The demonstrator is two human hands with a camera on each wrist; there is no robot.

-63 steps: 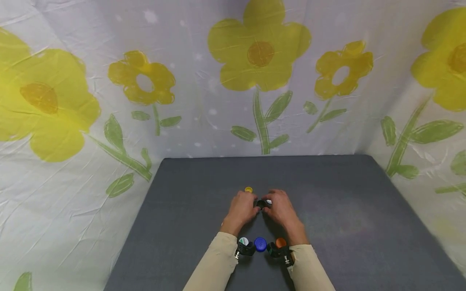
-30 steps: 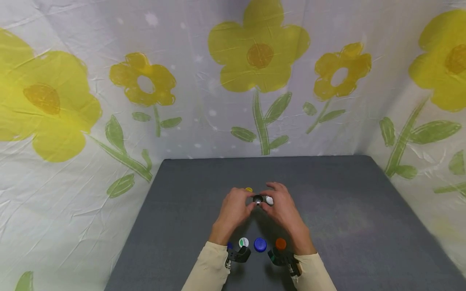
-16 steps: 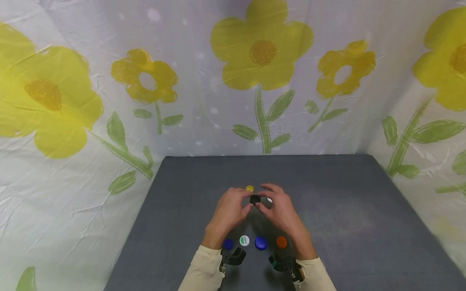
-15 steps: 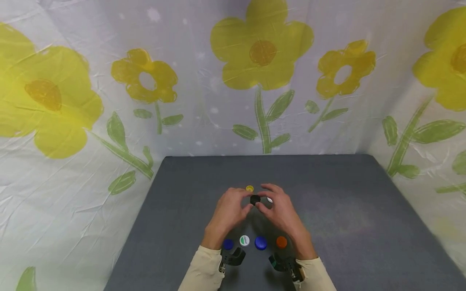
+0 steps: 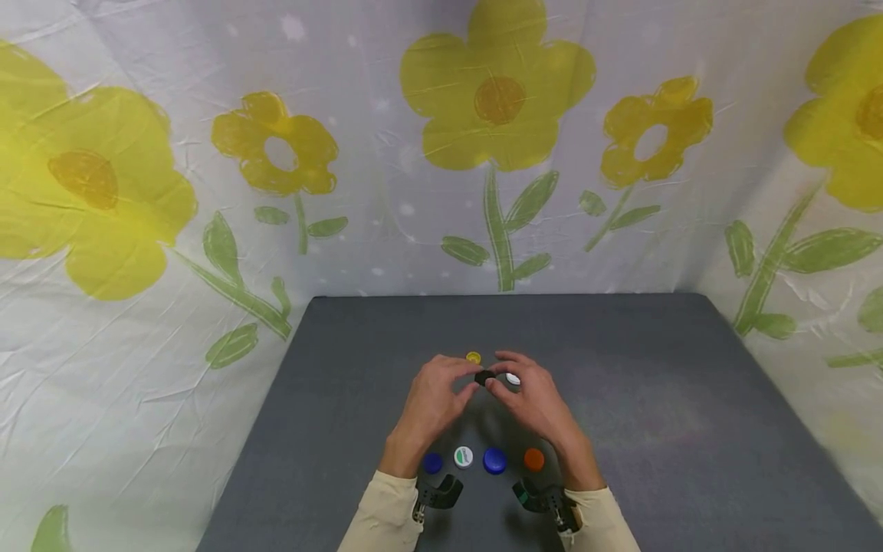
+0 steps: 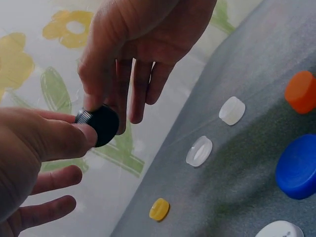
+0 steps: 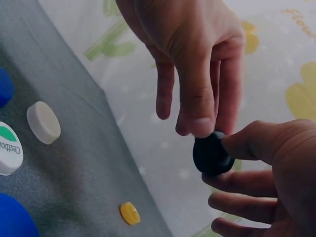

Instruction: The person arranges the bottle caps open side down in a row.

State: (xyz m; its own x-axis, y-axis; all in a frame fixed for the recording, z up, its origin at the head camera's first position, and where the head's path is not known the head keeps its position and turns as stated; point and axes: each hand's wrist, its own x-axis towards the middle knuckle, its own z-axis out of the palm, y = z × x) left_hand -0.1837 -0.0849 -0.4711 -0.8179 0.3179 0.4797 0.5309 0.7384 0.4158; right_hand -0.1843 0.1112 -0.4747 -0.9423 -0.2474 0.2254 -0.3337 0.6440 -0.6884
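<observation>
Both hands pinch a black screw cap with a ridged rim [image 5: 485,378], raised above the dark table. In the head view my left hand [image 5: 436,400] grips it from the left with thumb and fingertips, while my right hand [image 5: 539,399] takes it from the right. The left wrist view shows the cap [image 6: 101,126] tilted between the left hand [image 6: 44,143] and the right hand [image 6: 133,44] coming from above. From the right wrist, the cap's dark face [image 7: 213,154] shows, with the right hand [image 7: 291,168] at the right side and the left hand [image 7: 192,64] above.
Yellow [image 5: 473,358] and white [image 5: 513,379] caps lie near the hands on the table [image 5: 621,330]. Closer in sits a row: dark blue [image 5: 432,463], labelled white [image 5: 464,458], blue [image 5: 494,461] and orange [image 5: 534,459] caps. A translucent ring-like cap [image 6: 199,151] shows in the left wrist view.
The hands have lifted the black cap from low between them and turned it: its silvery hollow faced up a second ago, its dark side now. The forearms spread slightly, uncovering the row of caps.
</observation>
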